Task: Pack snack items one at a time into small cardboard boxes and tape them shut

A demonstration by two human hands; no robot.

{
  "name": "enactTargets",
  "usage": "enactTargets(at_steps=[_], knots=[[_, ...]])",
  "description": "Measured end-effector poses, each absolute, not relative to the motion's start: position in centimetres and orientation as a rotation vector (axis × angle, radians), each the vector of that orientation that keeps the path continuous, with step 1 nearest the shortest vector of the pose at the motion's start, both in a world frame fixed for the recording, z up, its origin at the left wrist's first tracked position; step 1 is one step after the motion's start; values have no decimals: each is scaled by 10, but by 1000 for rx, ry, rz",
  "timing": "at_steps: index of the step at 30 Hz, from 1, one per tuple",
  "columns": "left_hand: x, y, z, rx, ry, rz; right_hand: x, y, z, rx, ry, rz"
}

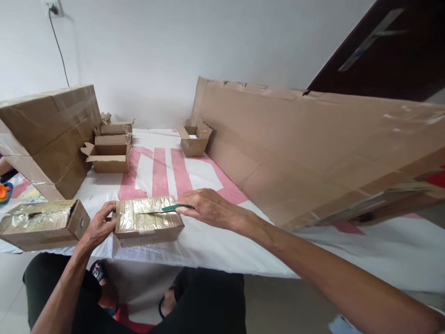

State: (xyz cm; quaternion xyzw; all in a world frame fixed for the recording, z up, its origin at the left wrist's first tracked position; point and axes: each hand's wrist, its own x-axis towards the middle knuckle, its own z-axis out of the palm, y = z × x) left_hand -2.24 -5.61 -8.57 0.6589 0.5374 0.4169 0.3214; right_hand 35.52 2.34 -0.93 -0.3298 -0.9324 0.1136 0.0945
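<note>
A taped cardboard box (149, 235) lies near the table's front edge, its top covered with shiny clear tape. My left hand (101, 225) grips the left end of this box, some fingers tucked against its side. In my right hand (205, 208) is a green box cutter (170, 208), its thin blade pointing left along the middle of the taped top. Whether the blade tip has entered the tape cannot be made out. To the left of my left hand sits a second taped box (41, 227), with a torn slit along its top.
Several open small boxes (110, 163) line the left side by a large carton (66, 134). Another open box (193, 146) stands at the back. A tall cardboard panel (295, 144) leans along the right. A pink-and-white cloth (162, 174) covers the table.
</note>
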Motion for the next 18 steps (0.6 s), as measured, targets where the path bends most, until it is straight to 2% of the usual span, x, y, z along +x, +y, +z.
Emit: enactTargets(at_steps=[6,10,14,18], knots=[[-26,-55,-86,1698,1420,1047,371,29,1,-1059,-2725,320],[-25,-55,-85,1676,1427,1021,381,29,25,-1029,-2632,475],[-20,-58,-80,1673,1409,1009,366,26,40,-921,-2556,561],[-18,-58,-76,1695,1397,1007,344,26,33,-882,-2648,536]])
